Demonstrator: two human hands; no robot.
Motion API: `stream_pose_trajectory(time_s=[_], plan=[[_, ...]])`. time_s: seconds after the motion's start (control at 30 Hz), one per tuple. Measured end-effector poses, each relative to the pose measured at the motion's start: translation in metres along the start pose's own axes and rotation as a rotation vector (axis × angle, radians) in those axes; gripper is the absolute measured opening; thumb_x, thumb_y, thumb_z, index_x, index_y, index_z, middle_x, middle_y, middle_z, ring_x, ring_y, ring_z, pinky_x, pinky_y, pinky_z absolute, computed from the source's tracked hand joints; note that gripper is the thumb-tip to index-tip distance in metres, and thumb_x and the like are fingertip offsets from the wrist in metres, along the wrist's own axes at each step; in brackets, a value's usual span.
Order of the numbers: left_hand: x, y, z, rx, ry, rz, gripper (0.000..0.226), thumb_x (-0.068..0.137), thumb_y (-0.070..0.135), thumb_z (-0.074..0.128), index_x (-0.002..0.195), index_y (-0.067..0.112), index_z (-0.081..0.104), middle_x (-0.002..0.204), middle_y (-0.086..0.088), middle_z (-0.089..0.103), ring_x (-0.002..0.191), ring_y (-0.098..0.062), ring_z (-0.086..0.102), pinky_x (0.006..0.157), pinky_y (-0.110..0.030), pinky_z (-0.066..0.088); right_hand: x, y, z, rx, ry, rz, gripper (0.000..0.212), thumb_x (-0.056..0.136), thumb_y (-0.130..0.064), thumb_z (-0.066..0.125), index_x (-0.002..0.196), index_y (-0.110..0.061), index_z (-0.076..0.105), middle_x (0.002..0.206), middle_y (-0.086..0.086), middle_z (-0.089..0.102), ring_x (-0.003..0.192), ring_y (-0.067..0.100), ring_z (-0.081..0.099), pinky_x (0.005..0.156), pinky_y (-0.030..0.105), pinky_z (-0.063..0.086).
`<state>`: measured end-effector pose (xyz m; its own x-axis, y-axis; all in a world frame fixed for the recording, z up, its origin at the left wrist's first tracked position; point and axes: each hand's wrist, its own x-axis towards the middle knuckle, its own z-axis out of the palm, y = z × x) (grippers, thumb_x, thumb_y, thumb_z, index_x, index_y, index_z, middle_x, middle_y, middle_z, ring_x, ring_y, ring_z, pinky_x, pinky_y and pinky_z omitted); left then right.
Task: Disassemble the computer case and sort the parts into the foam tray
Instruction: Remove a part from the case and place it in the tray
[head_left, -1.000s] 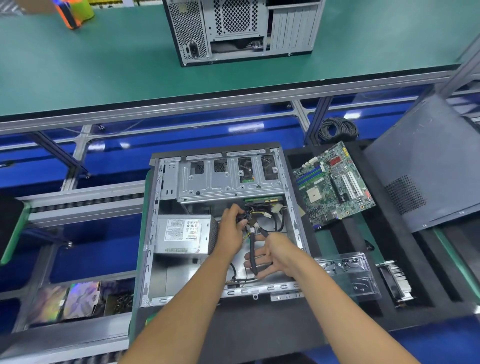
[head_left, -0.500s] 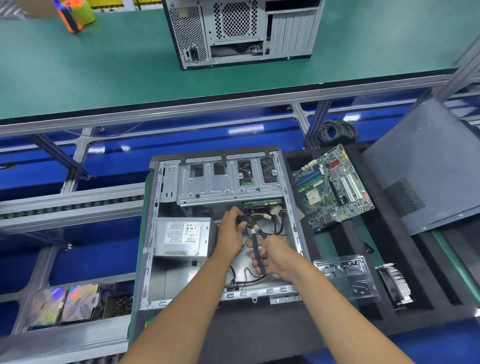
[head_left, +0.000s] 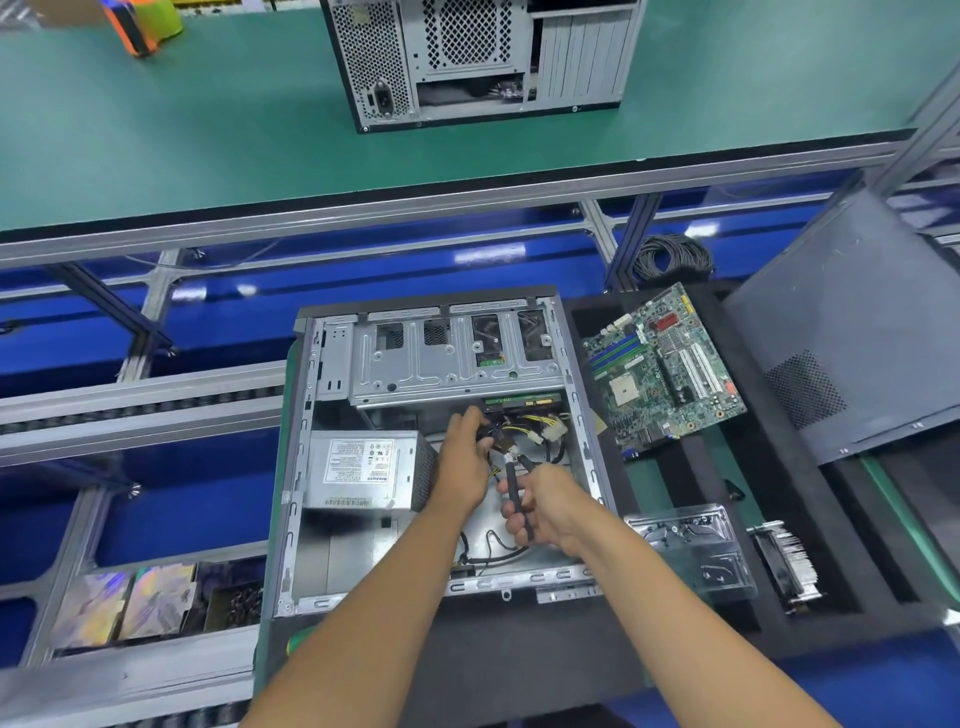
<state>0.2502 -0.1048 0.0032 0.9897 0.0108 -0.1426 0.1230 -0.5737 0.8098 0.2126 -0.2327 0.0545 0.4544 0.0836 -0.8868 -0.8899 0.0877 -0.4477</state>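
- Workbench with a blue conveyor frame under a green-topped shelf; open computer case lies on its side right in front, side panel off.
- Right hand is wrapped round the black handles of a cutter, jaws up at the cable bundle. Over the last second the handles have gone from spread to squeezed together, so I read a cut on a tie as just made or in progress; can't see the tie itself.
- Left hand pinches the same bundle just beside the cutter tip, holding it steady.
- Power supply sits in the case, left of the hands; judging by that, its cables need freeing before it lifts out.
- Foam tray sits just right of the case: clear plastic cover and heatsink fan nearer, motherboard further back.
- Dark side panel leans at the far right.
- Second tower case stands on the shelf at the back.
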Motion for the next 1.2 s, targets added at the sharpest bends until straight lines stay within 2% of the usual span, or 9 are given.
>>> stream_pose_trajectory(time_s=[0.2,0.3,0.5,0.57,0.67,0.77,0.87,0.97,1.2], plan=[[0.003,-0.004,0.001,-0.026,0.005,-0.061,0.018,0.103,-0.006,0.041,0.106,0.008,0.051,0.107,-0.017,0.051,0.083,-0.018,0.053,0.068,-0.015,0.04,-0.005,0.004,0.001,-0.113,0.031,0.049,0.03,0.089,-0.001,0.027,0.094,-0.009,0.056,0.054,0.006,0.048,0.041,0.014,0.037,0.044,0.019,0.033],[0.004,-0.005,0.001,-0.108,0.016,-0.118,0.016,0.105,-0.003,0.039,0.112,0.006,0.05,0.113,-0.026,0.053,0.089,-0.035,0.058,0.074,-0.032,0.046,-0.009,0.008,-0.001,-0.069,0.011,0.015,0.032,0.088,0.002,0.025,0.1,-0.007,0.054,0.057,0.009,0.05,0.042,0.016,0.04,0.045,0.021,0.036],[-0.001,-0.004,-0.003,-0.127,-0.027,-0.096,0.009,0.106,0.003,0.046,0.108,0.011,0.049,0.109,-0.021,0.058,0.086,-0.023,0.055,0.066,-0.023,0.045,-0.013,0.0,0.003,-0.132,0.042,-0.104,0.04,0.1,-0.002,0.027,0.107,-0.001,0.066,0.081,0.023,0.075,0.064,0.033,0.073,0.065,0.042,0.063],[-0.002,-0.004,-0.004,-0.154,-0.044,-0.102,0.007,0.106,0.004,0.047,0.111,0.007,0.051,0.104,-0.019,0.059,0.088,-0.024,0.055,0.076,-0.033,0.045,-0.015,0.005,0.002,-0.178,0.055,-0.124,0.04,0.099,0.0,0.028,0.11,0.0,0.066,0.086,0.027,0.075,0.074,0.034,0.072,0.066,0.037,0.062],[-0.004,-0.002,-0.005,-0.211,-0.059,-0.143,0.009,0.107,0.006,0.046,0.115,0.005,0.051,0.097,-0.016,0.058,0.084,-0.026,0.055,0.078,-0.047,0.052,-0.021,0.004,0.002,-0.21,0.044,-0.117,0.045,0.097,0.001,0.025,0.11,-0.009,0.066,0.087,0.017,0.078,0.081,0.027,0.069,0.046,0.021,0.042],[-0.004,-0.002,-0.005,-0.186,-0.045,-0.134,0.011,0.107,0.007,0.048,0.117,0.004,0.052,0.093,-0.012,0.058,0.076,-0.022,0.053,0.07,-0.031,0.05,-0.02,0.004,0.002,-0.22,0.006,-0.096,0.046,0.097,0.001,0.022,0.115,-0.009,0.063,0.089,0.016,0.078,0.081,0.025,0.075,0.048,0.02,0.046],[-0.004,-0.002,-0.005,-0.176,-0.027,-0.135,0.012,0.107,0.007,0.049,0.117,0.003,0.054,0.088,-0.008,0.058,0.064,-0.01,0.048,0.049,-0.01,0.037,-0.019,0.005,0.0,-0.194,-0.035,-0.107,0.043,0.1,-0.001,0.022,0.118,-0.004,0.061,0.091,0.021,0.076,0.084,0.032,0.076,0.068,0.037,0.063],[-0.005,0.0,-0.005,-0.181,-0.026,-0.137,0.011,0.107,0.007,0.048,0.116,0.003,0.053,0.086,-0.006,0.057,0.062,-0.007,0.047,0.046,-0.006,0.037,-0.019,0.005,0.0,-0.184,-0.059,-0.112,0.044,0.1,-0.001,0.02,0.119,-0.002,0.06,0.09,0.022,0.076,0.088,0.039,0.075,0.08,0.053,0.062],[-0.007,0.003,-0.006,-0.206,-0.028,-0.134,0.008,0.108,0.006,0.047,0.113,0.006,0.052,0.084,0.001,0.056,0.064,-0.005,0.048,0.048,-0.005,0.04,-0.016,0.006,-0.001,-0.151,-0.083,-0.09,0.045,0.094,0.006,0.019,0.11,-0.005,0.06,0.097,0.027,0.074,0.092,0.042,0.074,0.087,0.057,0.059]])
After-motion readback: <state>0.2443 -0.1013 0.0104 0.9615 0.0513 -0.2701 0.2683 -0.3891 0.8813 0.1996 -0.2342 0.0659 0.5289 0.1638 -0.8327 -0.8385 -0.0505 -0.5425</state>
